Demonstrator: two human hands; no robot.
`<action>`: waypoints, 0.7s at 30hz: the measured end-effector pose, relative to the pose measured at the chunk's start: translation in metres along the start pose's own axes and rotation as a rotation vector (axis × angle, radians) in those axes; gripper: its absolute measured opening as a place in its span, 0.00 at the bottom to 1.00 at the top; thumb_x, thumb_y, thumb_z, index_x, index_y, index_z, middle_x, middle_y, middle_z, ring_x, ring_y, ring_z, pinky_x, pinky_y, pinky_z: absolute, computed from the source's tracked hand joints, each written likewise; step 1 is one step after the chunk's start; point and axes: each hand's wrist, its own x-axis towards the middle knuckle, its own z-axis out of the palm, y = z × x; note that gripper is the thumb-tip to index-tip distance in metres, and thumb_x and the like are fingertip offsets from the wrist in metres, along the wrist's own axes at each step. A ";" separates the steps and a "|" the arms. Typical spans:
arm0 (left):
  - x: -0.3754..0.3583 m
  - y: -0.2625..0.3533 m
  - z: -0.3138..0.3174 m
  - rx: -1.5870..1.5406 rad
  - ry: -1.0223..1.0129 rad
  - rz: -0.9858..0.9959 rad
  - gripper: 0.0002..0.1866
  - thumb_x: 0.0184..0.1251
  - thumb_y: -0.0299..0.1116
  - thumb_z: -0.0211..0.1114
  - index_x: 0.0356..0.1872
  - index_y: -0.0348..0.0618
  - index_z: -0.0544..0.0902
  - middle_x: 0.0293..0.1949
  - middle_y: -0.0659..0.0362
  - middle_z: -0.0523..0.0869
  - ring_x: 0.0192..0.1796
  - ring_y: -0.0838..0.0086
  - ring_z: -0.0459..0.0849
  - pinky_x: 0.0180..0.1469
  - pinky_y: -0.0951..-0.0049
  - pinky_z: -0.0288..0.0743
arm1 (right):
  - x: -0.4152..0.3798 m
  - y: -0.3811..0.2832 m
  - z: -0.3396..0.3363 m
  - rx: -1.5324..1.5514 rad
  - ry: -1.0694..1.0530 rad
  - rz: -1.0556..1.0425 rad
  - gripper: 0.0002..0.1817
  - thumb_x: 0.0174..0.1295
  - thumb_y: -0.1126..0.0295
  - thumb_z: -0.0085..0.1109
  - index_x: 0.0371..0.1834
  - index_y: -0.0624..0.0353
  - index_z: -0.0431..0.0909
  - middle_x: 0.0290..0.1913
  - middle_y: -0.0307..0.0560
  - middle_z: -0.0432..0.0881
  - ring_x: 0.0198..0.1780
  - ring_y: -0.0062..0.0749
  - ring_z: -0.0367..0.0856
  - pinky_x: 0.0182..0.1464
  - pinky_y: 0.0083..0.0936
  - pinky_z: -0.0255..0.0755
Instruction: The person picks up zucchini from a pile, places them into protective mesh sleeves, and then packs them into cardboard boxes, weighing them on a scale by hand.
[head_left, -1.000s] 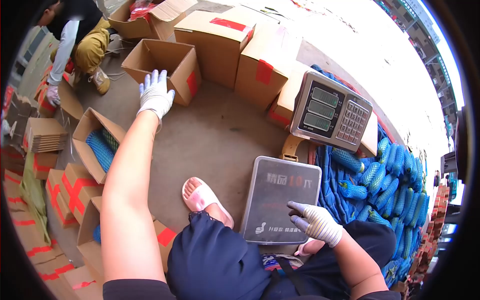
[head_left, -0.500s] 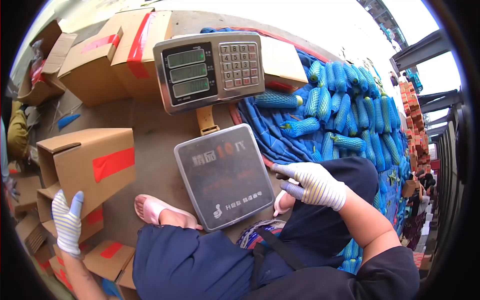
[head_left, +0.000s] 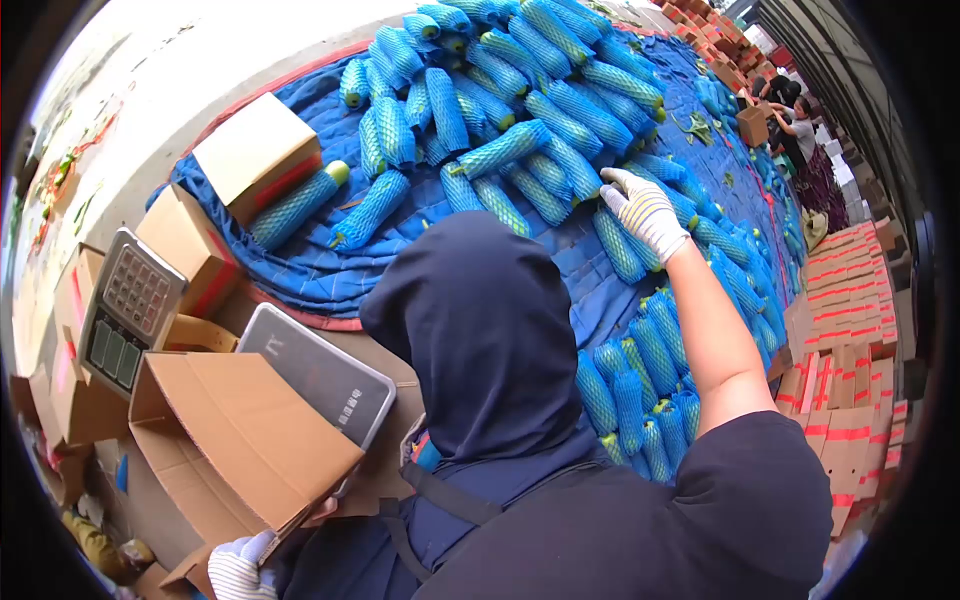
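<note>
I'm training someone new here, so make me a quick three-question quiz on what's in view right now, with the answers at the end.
1. True or false: the left hand and the right hand are both gloved.
2. Multiple choice: what lies beneath the netted vegetables?
A) a wooden bench
B) a blue cloth
C) a white tray
3. Fill in the blank: the left hand grips an open cardboard ____.

Key: 1. True. 2. B. 3. box.

Faint white characters (head_left: pixel 352 403) on the scale platform (head_left: pixel 312 365) and keypad (head_left: pixel 138 290) markings, too small for sure reading
</note>
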 end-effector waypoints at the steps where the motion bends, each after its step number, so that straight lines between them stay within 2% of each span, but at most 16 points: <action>1: 0.005 -0.013 0.012 0.164 -0.046 0.092 0.18 0.55 0.20 0.61 0.49 0.44 0.84 0.39 0.50 0.87 0.40 0.56 0.86 0.47 0.59 0.79 | -0.015 0.039 0.002 -0.142 -0.039 0.064 0.24 0.66 0.56 0.56 0.61 0.58 0.76 0.48 0.58 0.86 0.50 0.50 0.84 0.54 0.38 0.75; 2: 0.009 -0.021 0.022 0.248 -0.068 0.157 0.19 0.55 0.21 0.61 0.49 0.46 0.84 0.41 0.52 0.87 0.43 0.57 0.85 0.53 0.56 0.77 | -0.033 0.080 0.004 -0.168 -0.088 0.151 0.24 0.66 0.54 0.55 0.59 0.57 0.77 0.49 0.60 0.85 0.53 0.53 0.82 0.56 0.40 0.74; 3: 0.015 -0.027 0.029 0.330 -0.071 0.227 0.20 0.55 0.22 0.60 0.50 0.47 0.84 0.44 0.54 0.87 0.46 0.59 0.85 0.59 0.54 0.75 | -0.052 0.129 0.013 -0.202 -0.111 0.232 0.24 0.66 0.54 0.55 0.58 0.58 0.78 0.51 0.59 0.84 0.55 0.52 0.81 0.58 0.40 0.73; 6: 0.026 -0.038 0.029 0.531 -0.115 0.212 0.18 0.60 0.28 0.58 0.52 0.50 0.84 0.48 0.56 0.87 0.53 0.63 0.83 0.74 0.50 0.59 | -0.131 0.222 0.029 -0.200 -0.176 0.472 0.24 0.65 0.54 0.54 0.56 0.60 0.79 0.54 0.57 0.83 0.58 0.50 0.80 0.62 0.37 0.71; 9: 0.030 -0.054 0.014 0.725 -0.160 0.159 0.20 0.61 0.24 0.53 0.53 0.49 0.83 0.53 0.54 0.85 0.60 0.63 0.80 0.75 0.46 0.53 | -0.203 0.250 0.046 -0.112 -0.222 0.528 0.22 0.65 0.56 0.54 0.57 0.56 0.80 0.54 0.55 0.84 0.58 0.48 0.80 0.62 0.38 0.70; 11: 0.028 -0.073 0.003 0.762 -0.278 0.038 0.21 0.61 0.22 0.51 0.54 0.48 0.83 0.55 0.54 0.84 0.62 0.61 0.78 0.74 0.44 0.51 | -0.225 0.250 0.061 -0.080 -0.227 0.569 0.21 0.65 0.56 0.53 0.57 0.54 0.80 0.54 0.55 0.83 0.58 0.47 0.80 0.62 0.39 0.70; 12: 0.030 -0.074 -0.001 0.712 -0.323 -0.060 0.22 0.60 0.22 0.51 0.55 0.47 0.83 0.56 0.54 0.84 0.62 0.59 0.78 0.75 0.46 0.52 | -0.235 0.261 0.078 -0.089 -0.168 0.541 0.21 0.65 0.56 0.53 0.58 0.53 0.79 0.56 0.54 0.82 0.59 0.48 0.78 0.63 0.39 0.70; 13: 0.038 -0.060 -0.005 0.684 -0.351 -0.093 0.23 0.61 0.21 0.51 0.57 0.43 0.82 0.57 0.50 0.83 0.63 0.60 0.77 0.74 0.53 0.56 | -0.234 0.263 0.086 -0.101 -0.172 0.525 0.22 0.65 0.56 0.54 0.59 0.53 0.78 0.57 0.53 0.80 0.60 0.49 0.78 0.62 0.40 0.70; 15: 0.054 -0.028 -0.008 0.315 -0.268 -0.436 0.24 0.67 0.22 0.50 0.64 0.38 0.75 0.62 0.45 0.79 0.66 0.60 0.75 0.72 0.60 0.61 | -0.226 0.266 0.098 -0.080 -0.108 0.468 0.24 0.64 0.56 0.55 0.60 0.53 0.77 0.57 0.53 0.80 0.59 0.50 0.78 0.63 0.40 0.70; 16: 0.059 -0.016 -0.005 0.331 -0.274 -0.434 0.24 0.67 0.22 0.50 0.64 0.38 0.75 0.62 0.45 0.79 0.66 0.60 0.75 0.72 0.60 0.61 | -0.221 0.268 0.103 -0.069 -0.113 0.480 0.24 0.64 0.56 0.55 0.60 0.53 0.77 0.57 0.53 0.80 0.59 0.50 0.78 0.63 0.40 0.70; 18: 0.071 0.003 0.009 -0.167 -0.073 -0.444 0.25 0.74 0.27 0.51 0.70 0.35 0.67 0.67 0.43 0.73 0.68 0.59 0.72 0.71 0.64 0.63 | -0.203 0.274 0.113 -0.017 -0.038 0.457 0.25 0.64 0.55 0.55 0.61 0.56 0.76 0.59 0.54 0.79 0.60 0.50 0.77 0.63 0.41 0.70; 19: 0.082 0.024 0.017 -0.285 -0.074 -0.511 0.29 0.75 0.32 0.56 0.73 0.35 0.62 0.70 0.43 0.69 0.69 0.56 0.70 0.72 0.64 0.62 | -0.195 0.275 0.118 -0.008 -0.031 0.459 0.25 0.64 0.55 0.55 0.61 0.56 0.76 0.59 0.54 0.79 0.60 0.50 0.77 0.63 0.41 0.70; 21: 0.095 0.051 0.037 -0.278 -0.090 -0.486 0.32 0.73 0.31 0.61 0.73 0.35 0.61 0.71 0.42 0.67 0.70 0.58 0.69 0.72 0.66 0.62 | -0.176 0.280 0.128 0.000 -0.046 0.469 0.27 0.63 0.55 0.56 0.63 0.58 0.74 0.62 0.54 0.77 0.62 0.50 0.75 0.64 0.41 0.69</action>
